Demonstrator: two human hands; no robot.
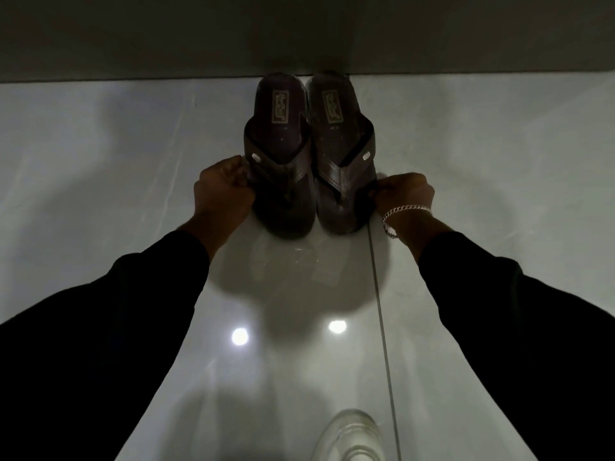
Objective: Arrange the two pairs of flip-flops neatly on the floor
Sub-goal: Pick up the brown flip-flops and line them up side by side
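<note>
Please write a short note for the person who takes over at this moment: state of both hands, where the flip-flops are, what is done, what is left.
Left hand: closed against the outer edge of the left flip-flop.
Right hand: closed against the outer edge of the right flip-flop; whether either hand actually grips is unclear.
The dark pair lies side by side on the tiled floor, heels at the wall, toes toward the person.
Done: this pair looks aligned.
Left: release it; the second pair is not in view, so find and arrange it.
</note>
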